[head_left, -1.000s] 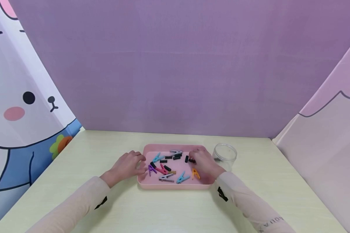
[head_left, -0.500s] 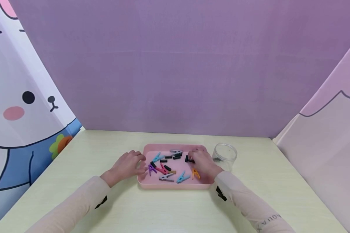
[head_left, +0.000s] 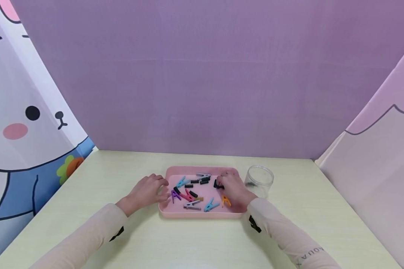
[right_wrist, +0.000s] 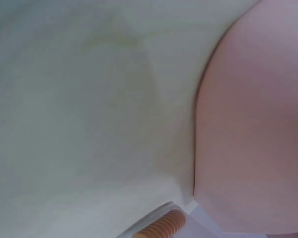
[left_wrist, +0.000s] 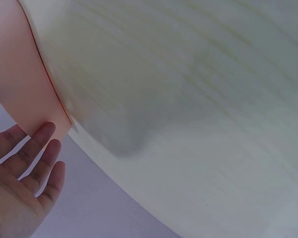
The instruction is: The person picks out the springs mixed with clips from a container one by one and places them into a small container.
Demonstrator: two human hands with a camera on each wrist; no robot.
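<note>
A shallow pink tray (head_left: 205,215) on the table holds small clips and springs. In the head view my right hand (head_left: 235,189) reaches into its right part, fingers bent down round a small black spring (head_left: 220,185); the fingertips are partly hidden. A short black piece lies right beside that spring. At the tray's left edge rests my left hand (head_left: 147,192), fingers loosely spread, holding nothing; the left wrist view shows its fingers (left_wrist: 37,171) by the tray's outer wall. Near the right hand lie an orange clip (head_left: 226,201) and a light blue clip (head_left: 211,205).
A clear round jar (head_left: 260,179) stands right of the tray, with something dark inside. A copper-coloured coil (right_wrist: 161,225) appears in the right wrist view. Purple, pink, blue and grey clips lie left in the tray. A purple cloth wall (head_left: 202,93) stands behind the table.
My right hand has shifted slightly left, and the black spring under its fingers has come up against the short black piece. My left hand has stayed in place.
</note>
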